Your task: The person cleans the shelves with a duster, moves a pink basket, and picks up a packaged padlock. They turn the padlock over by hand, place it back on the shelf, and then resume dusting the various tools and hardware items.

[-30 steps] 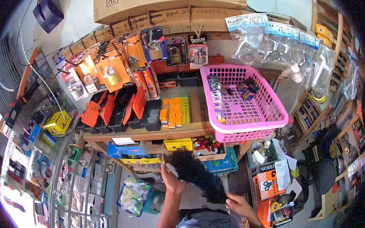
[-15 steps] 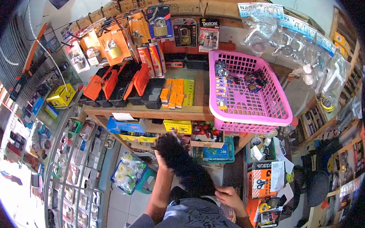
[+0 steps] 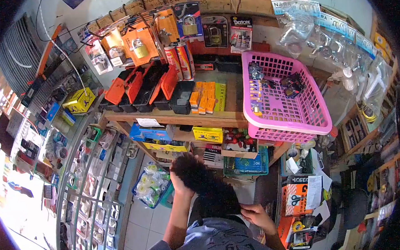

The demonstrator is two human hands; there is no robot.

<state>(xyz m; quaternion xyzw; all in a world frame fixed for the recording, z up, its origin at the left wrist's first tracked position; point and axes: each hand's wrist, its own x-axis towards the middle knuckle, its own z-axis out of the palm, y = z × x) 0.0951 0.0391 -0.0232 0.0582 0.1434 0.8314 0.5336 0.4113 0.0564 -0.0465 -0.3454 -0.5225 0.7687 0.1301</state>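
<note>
A long, black, fluffy feather duster (image 3: 207, 183) stretches diagonally in front of my body, below the wooden shelf. My left hand (image 3: 181, 185) is closed around its far end, with the fingers partly hidden behind the fluff. At the near end, beside my shirt, my right hand (image 3: 257, 215) has its fingers curled and pressed together against the duster's edge. What exactly the right fingers pinch there is hidden. Just beyond the duster, a yellow box (image 3: 208, 135) and a carton of red-and-black items (image 3: 239, 141) stand on the lower shelf.
A pink basket (image 3: 290, 130) sits on the wooden shelf (image 3: 177, 119), right of small orange boxes (image 3: 203, 97) and black bins with orange lids (image 3: 164, 88). Padlocks (image 3: 139, 49) hang above. A glass display case (image 3: 88, 198) stands left, near a blue basket of wrapped items (image 3: 152, 186).
The view has shifted, so the shelves appear farther right. My left hand and the duster's far end sit slightly lower relative to the shelf. Both hands keep their hold.
</note>
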